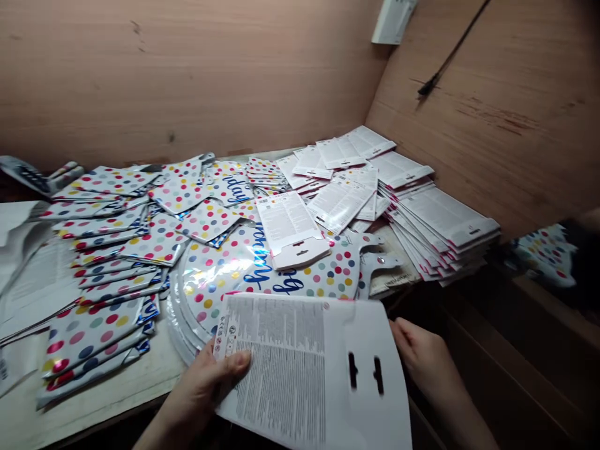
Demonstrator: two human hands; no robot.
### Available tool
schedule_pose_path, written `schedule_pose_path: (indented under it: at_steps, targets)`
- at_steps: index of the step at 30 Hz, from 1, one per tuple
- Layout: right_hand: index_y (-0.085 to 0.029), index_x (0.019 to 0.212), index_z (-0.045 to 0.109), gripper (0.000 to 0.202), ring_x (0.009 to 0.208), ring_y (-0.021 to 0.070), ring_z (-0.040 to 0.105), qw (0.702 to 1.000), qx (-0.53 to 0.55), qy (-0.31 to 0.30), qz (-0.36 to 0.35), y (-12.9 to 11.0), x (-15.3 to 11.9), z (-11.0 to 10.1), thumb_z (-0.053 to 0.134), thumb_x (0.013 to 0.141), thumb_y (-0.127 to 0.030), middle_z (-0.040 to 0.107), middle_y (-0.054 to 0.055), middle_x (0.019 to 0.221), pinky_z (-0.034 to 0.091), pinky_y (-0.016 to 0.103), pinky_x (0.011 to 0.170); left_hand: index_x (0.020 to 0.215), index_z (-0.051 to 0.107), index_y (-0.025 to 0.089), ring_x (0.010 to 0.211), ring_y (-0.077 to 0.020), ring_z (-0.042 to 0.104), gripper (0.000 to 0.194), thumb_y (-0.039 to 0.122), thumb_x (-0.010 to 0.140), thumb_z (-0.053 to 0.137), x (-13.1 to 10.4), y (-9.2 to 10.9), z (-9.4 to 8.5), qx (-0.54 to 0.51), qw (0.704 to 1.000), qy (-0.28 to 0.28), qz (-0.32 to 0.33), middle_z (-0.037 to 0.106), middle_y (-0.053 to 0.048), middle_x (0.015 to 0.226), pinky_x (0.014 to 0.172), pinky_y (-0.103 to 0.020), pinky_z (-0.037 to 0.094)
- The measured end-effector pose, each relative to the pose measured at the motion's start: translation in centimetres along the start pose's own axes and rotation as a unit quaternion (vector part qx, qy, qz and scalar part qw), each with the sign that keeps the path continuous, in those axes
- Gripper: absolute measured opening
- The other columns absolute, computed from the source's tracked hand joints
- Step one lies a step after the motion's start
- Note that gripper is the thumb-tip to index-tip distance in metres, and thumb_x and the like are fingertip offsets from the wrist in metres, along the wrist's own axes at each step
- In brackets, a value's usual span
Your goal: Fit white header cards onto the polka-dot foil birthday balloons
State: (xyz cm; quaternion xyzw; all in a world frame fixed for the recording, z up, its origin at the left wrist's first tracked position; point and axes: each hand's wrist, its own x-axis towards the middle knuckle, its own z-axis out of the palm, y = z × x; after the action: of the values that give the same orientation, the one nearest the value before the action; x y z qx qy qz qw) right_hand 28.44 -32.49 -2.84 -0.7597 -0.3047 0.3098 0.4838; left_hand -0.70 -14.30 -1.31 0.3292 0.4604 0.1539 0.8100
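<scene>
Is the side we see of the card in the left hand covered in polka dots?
No, the white card in the left hand shows small print and two dark slots there.

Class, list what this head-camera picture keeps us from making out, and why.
In the head view:
Held card: fine print too small to read; lower corner cut off by the bottom edge.
Left hand: most fingers hidden behind that card.
Round dotted foil: lettering partly covered by another white card.
</scene>
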Motion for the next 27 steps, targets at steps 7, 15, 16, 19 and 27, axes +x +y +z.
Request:
schedule_pose_path:
  at_steps: [7, 15, 16, 19, 27]
  targets:
    - [-0.030, 0.129, 0.057, 0.073, 0.101, 0.0289, 0.065, 0.910, 0.261, -0.289, 0.144, -6.6, 1.6, 4.7, 0.082, 0.064, -0.053, 0.065, 0.008, 0.119, 0.053, 0.038, 0.081, 0.106, 0.061, 0.016, 0.085, -0.0223, 0.070, 0.042, 0.046, 0.078, 0.067, 3.9, 8.5, -2.7, 0.402, 0.889, -0.174, 0.130, 0.072, -0.009, 0.096, 0.071, -0.030, 0.056]
    - [-0.025, 0.126, 0.058, 0.072, 0.097, 0.0275, 0.067, 0.928, 0.311, -0.120, 0.169, -6.7, 2.9, 13.4, 0.085, 0.062, -0.047, 0.070, 0.007, 0.113, 0.055, 0.035, 0.080, 0.121, 0.063, 0.024, 0.145, -0.0307, 0.024, 0.034, 0.029, 0.087, 0.057, 12.6, 15.6, -6.5, 0.623, 0.679, 0.041, 0.386, 0.044, -0.009, 0.150, 0.118, -0.055, 0.003]
    - [-0.024, 0.126, 0.058, 0.072, 0.098, 0.0278, 0.067, 0.929, 0.314, -0.115, 0.159, -6.5, 3.2, 14.6, 0.085, 0.063, -0.047, 0.070, 0.007, 0.113, 0.055, 0.035, 0.081, 0.122, 0.063, 0.026, 0.145, -0.0315, 0.024, 0.036, 0.025, 0.086, 0.058, 13.6, 16.1, -7.4, 0.639, 0.658, 0.054, 0.395, 0.045, -0.008, 0.149, 0.117, -0.057, -0.001]
    - [-0.023, 0.132, 0.050, 0.074, 0.106, 0.0280, 0.065, 0.928, 0.323, -0.131, 0.131, -6.5, 4.7, 18.6, 0.080, 0.069, -0.050, 0.068, 0.008, 0.118, 0.054, 0.037, 0.088, 0.118, 0.066, 0.024, 0.143, -0.0333, 0.029, 0.036, 0.014, 0.086, 0.053, 15.3, 17.9, -10.5, 0.665, 0.612, 0.100, 0.416, 0.052, -0.010, 0.144, 0.115, -0.063, 0.000]
    - [-0.016, 0.116, 0.060, 0.039, 0.094, 0.0342, 0.066, 0.982, -0.151, -0.040, -0.107, -9.9, 8.4, 21.4, 0.057, 0.088, -0.043, 0.065, 0.018, 0.108, 0.054, 0.045, 0.076, 0.112, 0.066, 0.019, 0.112, -0.0250, 0.061, 0.025, 0.022, 0.092, 0.051, 5.9, 18.6, -9.6, 0.610, 0.571, 0.172, 0.522, 0.068, -0.012, 0.114, 0.102, -0.047, 0.044]
